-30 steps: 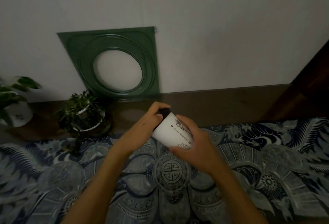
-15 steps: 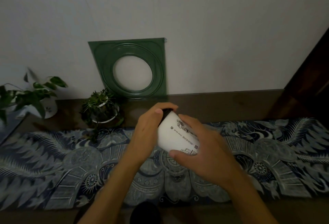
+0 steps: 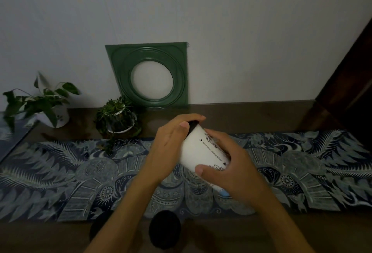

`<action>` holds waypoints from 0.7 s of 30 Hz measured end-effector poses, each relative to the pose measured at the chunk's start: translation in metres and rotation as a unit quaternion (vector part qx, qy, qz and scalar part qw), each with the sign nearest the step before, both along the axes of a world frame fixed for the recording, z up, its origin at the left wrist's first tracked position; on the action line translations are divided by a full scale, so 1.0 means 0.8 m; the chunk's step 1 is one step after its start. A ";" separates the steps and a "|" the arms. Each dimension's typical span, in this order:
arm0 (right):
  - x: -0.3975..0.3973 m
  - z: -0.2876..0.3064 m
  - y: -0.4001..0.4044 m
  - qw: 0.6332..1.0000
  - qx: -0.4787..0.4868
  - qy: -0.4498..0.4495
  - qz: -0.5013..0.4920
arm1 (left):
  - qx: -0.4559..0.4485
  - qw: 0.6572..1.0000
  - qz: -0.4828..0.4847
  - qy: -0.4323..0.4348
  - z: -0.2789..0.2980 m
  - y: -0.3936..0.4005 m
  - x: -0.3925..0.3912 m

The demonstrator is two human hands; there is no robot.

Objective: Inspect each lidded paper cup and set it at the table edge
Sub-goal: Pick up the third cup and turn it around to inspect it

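Observation:
Both hands hold a white paper cup [image 3: 201, 150] with small black print, tilted so its black lid [image 3: 192, 125] points away from me and to the left. My left hand [image 3: 171, 144] wraps the lid end, fingers over the lid. My right hand [image 3: 227, 164] grips the cup's base end from the right, thumb across the bottom rim. The cup hangs above the patterned blue cloth [image 3: 80, 178]. A dark round lid of another cup [image 3: 164, 228] shows near the table's front edge, between my forearms; its body is hidden.
A green square frame [image 3: 149, 75] with a round opening leans on the wall at the back. Two potted plants [image 3: 118, 118] [image 3: 44, 107] stand on the brown table [image 3: 251, 118] at the back left. Dark wooden furniture [image 3: 346, 91] rises at the right.
The view has shifted so the plants and frame sit further right and the front edge with the dark lid shows. The cup stays tilted in both hands, turned slightly.

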State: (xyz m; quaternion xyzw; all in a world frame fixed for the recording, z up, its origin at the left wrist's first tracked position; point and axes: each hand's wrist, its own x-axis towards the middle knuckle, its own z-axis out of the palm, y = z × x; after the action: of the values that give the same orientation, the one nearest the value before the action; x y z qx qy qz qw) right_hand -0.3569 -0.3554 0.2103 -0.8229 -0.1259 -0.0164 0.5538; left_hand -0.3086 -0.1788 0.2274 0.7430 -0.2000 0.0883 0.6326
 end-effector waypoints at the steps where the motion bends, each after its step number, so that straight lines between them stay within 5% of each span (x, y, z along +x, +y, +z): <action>1: 0.000 0.002 0.001 1.000 0.005 0.005 0.001 | 0.002 1.000 -0.003 0.002 0.005 0.000 -0.001; 4: -0.003 0.010 0.003 1.000 -0.023 0.007 -0.010 | -0.014 1.000 0.010 0.016 0.018 -0.001 -0.002; 8: -0.018 0.011 0.008 0.973 -0.219 -0.057 -0.048 | -0.019 0.998 0.046 0.043 0.017 -0.009 -0.006; 11: -0.028 0.008 0.010 0.963 -0.254 -0.068 -0.061 | 0.000 0.998 0.023 0.051 0.014 -0.012 -0.012; 17: -0.032 0.015 -0.004 0.999 -0.004 0.031 -0.015 | -0.057 0.997 -0.043 0.039 0.015 -0.004 -0.022; 21: -0.033 0.019 -0.012 0.965 0.202 0.158 0.049 | -0.100 0.993 -0.053 0.029 0.014 -0.007 -0.024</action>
State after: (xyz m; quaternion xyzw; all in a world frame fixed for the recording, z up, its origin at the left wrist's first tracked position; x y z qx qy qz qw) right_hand -0.3832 -0.3650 0.2257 -0.6790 -0.0711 0.1155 0.7215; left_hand -0.3276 -0.1842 0.2383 0.6662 -0.2107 0.0524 0.7134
